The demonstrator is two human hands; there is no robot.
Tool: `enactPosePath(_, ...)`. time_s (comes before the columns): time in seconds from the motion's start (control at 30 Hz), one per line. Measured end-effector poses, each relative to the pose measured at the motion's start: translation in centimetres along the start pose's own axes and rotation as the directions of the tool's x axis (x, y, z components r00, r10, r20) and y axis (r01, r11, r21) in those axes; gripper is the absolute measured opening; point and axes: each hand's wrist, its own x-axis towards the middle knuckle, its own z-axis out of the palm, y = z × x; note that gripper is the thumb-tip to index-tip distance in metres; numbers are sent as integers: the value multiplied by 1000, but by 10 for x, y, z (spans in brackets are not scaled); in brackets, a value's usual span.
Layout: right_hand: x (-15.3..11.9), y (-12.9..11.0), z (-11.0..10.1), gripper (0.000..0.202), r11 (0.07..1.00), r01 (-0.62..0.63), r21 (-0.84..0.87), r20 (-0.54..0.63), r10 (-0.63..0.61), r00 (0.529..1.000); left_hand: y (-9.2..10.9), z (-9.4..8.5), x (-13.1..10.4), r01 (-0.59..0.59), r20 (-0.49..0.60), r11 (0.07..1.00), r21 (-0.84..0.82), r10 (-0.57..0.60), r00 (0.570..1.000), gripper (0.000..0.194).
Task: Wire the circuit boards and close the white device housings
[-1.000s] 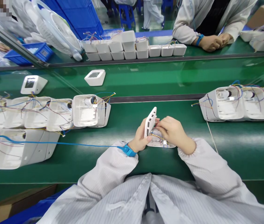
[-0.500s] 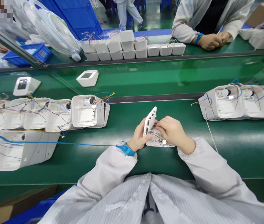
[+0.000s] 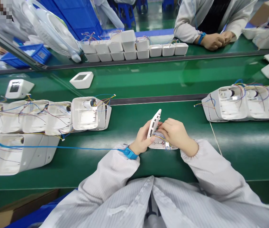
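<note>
My left hand [image 3: 142, 141], with a blue wrist strap [image 3: 130, 153], is closed on a white panel [image 3: 154, 123] that stands tilted on edge. Beneath and to the right of the panel sits an open white housing [image 3: 158, 145] with thin coloured wires inside. My right hand [image 3: 174, 133] reaches in behind the panel from the right, above the housing. Its fingers are pinched together near the wires; what is between the fingertips is too small to tell.
Open white housings with wires stand in rows at the left [image 3: 84, 114] and right [image 3: 234, 103]. White units with small screens [image 3: 82, 80] lie on the green strip beyond. Across it, a person's hands [image 3: 216, 41] rest near stacked white boxes [image 3: 128, 46].
The white panel has turned slightly more edge-on and shifted a little right. The screened units on the green strip have moved left. In the background, a walking person has moved left.
</note>
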Motion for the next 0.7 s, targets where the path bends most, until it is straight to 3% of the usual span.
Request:
enactPosePath(0.4, 0, -1, -3, 30, 996, 34, -84, 26, -32, 999, 21, 10, 8, -100, 47, 986, 131, 94, 994, 70)
enactPosePath(0.57, 1, -5, -7, 29, 998, 1, -59, 44, 1, 999, 10, 7, 5, -79, 12, 994, 80, 78, 997, 74)
enactPosePath(0.7, 3, -3, -13, 16, 997, -47, 55, 97, 41, 994, -1, 4, 1, -39, -38, 999, 22, 39, 999, 78)
